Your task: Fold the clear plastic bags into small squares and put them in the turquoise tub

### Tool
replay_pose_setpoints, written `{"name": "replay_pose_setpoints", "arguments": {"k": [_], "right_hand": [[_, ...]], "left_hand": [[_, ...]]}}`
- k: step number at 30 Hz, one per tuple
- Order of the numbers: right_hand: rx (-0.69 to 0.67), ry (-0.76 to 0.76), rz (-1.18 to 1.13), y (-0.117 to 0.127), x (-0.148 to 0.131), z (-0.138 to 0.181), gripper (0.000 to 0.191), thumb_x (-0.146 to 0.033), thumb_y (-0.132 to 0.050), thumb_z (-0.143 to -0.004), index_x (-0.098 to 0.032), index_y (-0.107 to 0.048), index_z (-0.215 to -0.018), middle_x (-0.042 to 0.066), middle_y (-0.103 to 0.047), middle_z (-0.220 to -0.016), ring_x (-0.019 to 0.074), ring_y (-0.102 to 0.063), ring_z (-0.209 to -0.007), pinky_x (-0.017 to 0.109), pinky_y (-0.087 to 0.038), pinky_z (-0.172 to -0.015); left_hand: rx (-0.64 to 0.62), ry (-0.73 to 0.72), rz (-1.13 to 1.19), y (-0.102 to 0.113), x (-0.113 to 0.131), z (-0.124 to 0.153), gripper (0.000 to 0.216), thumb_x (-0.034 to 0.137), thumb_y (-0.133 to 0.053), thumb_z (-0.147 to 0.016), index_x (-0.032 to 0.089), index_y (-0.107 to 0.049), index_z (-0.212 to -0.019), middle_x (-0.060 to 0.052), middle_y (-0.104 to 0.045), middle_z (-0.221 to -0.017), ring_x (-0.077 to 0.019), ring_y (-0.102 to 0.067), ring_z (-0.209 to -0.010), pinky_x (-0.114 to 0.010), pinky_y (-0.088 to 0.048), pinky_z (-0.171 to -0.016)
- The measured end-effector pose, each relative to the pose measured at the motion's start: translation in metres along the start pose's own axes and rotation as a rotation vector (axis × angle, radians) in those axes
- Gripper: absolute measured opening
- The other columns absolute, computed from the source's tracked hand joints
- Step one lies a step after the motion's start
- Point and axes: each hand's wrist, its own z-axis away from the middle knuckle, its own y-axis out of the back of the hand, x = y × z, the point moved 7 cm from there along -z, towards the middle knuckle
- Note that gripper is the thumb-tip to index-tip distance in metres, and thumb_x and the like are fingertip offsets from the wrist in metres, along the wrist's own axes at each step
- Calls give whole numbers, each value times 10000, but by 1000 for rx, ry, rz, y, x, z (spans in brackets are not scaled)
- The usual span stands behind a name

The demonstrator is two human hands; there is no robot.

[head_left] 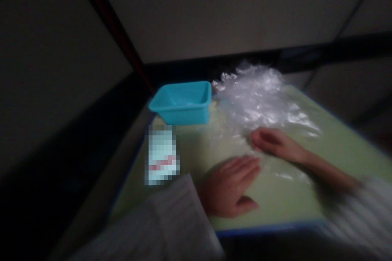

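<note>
My left hand [229, 187] lies palm down on the pale yellow-green tabletop [190, 151], with its fingers stretched out and the thumb apart. Just beyond it, my right hand [271, 142] has its fingers curled in at the near edge of a crumpled heap of clear plastic bags [257, 94]. Whether plastic is pinched in those fingers is hidden. Thin shiny plastic also shows on the table below the right wrist. The picture is dim and blurred.
A turquoise plastic basin [183, 116] stands at the far left corner of the table. Nearer, by the left edge, a pixelated bright rectangle [162, 151] with a red stripe lies by my left sleeve. A pale wall [214, 12] rises behind the table.
</note>
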Motion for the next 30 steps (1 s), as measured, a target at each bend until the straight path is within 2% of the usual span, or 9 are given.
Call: {"name": "replay_pose_setpoints", "arguments": {"k": [7, 14, 17, 20, 22, 26, 30], "right_hand": [[-131, 45, 25, -5, 13, -5, 209, -372, -521, -894, -163, -530, -882, 23, -609, -774, 131, -580, -699, 291, -478, -652], [-101, 63, 35, -3, 15, -5, 254, -413, -537, -873, -159, -548, -870, 21, -615, -754, 130, -585, -672, 289, -489, -633], [-74, 69, 60, -3, 9, -4, 231, -386, -541, -874, -156, -562, -870, 25, -620, -753, 137, -591, -680, 283, -488, -622], [3, 100, 176, 2, -1, -1, 222, -361, -508, -896, -156, -593, -916, 52, -656, -835, 168, -619, -756, 296, -500, -651], [39, 154, 315, 4, -8, 1, 245, -347, -468, -919, -168, -611, -1005, 73, -677, -963, 194, -634, -850, 331, -513, -726], [28, 280, 602, 1, -16, 6, 304, -319, -401, -954, -196, -580, -1166, 92, -645, -1157, 224, -606, -1020, 408, -479, -891], [-3, 292, 732, -2, -14, 8, 342, -319, -355, -970, -163, -571, -1186, 118, -644, -1150, 236, -604, -1023, 421, -486, -889]], "left_hand": [[-42, 7, 46, -4, -2, 2, 755, 614, -408, -862, 101, -302, -1406, -166, -234, -1512, -275, -166, -1413, -425, -137, -1163], [-18, 0, -4, -2, -3, 4, 719, 609, -398, -869, 134, -310, -1403, -152, -256, -1508, -270, -178, -1411, -446, -178, -1151], [65, 9, -49, 9, -6, 4, 584, 514, -400, -903, 127, -393, -1341, -155, -358, -1459, -253, -282, -1377, -446, -229, -1135], [191, 31, -98, 25, -15, 5, 445, 387, -401, -917, 101, -470, -1251, -159, -537, -1308, -235, -447, -1270, -443, -309, -1096], [254, 47, -133, 33, -22, 7, 392, 336, -408, -912, 82, -505, -1195, -158, -610, -1199, -227, -531, -1181, -431, -365, -1058], [276, 58, -190, 35, -29, 9, 306, 288, -422, -910, 98, -550, -1114, -132, -664, -1091, -202, -601, -1070, -414, -403, -1027], [304, 20, -187, 34, -23, 10, 246, 249, -435, -909, 107, -574, -1053, -98, -689, -1013, -176, -630, -980, -395, -396, -1031]]}}
